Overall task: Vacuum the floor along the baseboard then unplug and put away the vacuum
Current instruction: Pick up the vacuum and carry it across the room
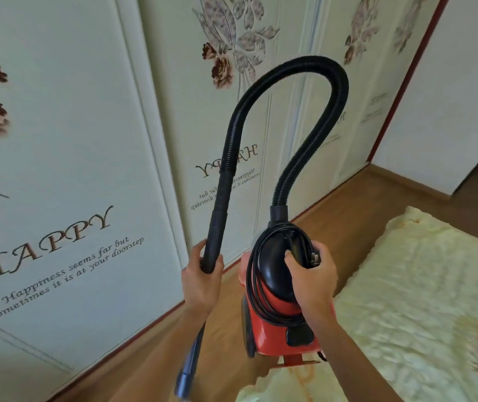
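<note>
A red and black canister vacuum (275, 323) hangs in the air in front of me, above the wooden floor. My right hand (313, 277) grips its black top handle together with the coiled black power cord (256, 274); the plug (315, 259) sticks out beside my fingers. The black ribbed hose (313, 68) loops up from the vacuum's front and comes down on the left into the black wand (217, 224). My left hand (203, 280) is closed around the wand. Below that hand the wand's blue-grey lower tube (187, 375) points down.
Cream sliding wardrobe doors (72, 169) with flower prints and "HAPPY" lettering fill the left and back. A strip of wooden floor (345, 216) runs along their base. A fluffy pale yellow blanket (420, 300) covers the right and lower right. A white wall (464, 82) stands far right.
</note>
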A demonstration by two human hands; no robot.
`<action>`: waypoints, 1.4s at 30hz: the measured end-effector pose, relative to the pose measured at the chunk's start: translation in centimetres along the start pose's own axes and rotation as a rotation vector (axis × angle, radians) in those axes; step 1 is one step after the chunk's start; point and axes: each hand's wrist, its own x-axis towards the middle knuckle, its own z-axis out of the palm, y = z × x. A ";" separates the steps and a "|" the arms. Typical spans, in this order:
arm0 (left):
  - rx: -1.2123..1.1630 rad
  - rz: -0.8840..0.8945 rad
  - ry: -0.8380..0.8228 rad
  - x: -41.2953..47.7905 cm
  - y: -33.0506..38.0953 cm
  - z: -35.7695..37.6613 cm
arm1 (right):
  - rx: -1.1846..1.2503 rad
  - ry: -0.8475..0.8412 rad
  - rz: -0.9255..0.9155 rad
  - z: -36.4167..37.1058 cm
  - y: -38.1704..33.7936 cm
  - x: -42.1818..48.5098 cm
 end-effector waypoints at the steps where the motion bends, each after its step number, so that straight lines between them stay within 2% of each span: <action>1: -0.006 0.016 -0.028 1.3 -0.2 0.5 | -0.001 0.028 0.007 0.6 0.0 0.6; 12: -0.025 0.189 -0.289 15.0 -0.9 3.1 | 0.013 0.368 0.085 6.4 -2.2 4.6; 24: -0.158 0.156 -0.578 19.4 0.4 11.8 | -0.028 0.553 0.173 7.2 -1.4 9.2; 35: -0.189 0.206 -0.694 24.8 3.1 24.4 | -0.022 0.678 0.208 5.3 0.9 20.5; 42: -0.197 0.216 -0.677 28.0 5.2 31.9 | -0.058 0.690 0.193 3.8 0.8 28.0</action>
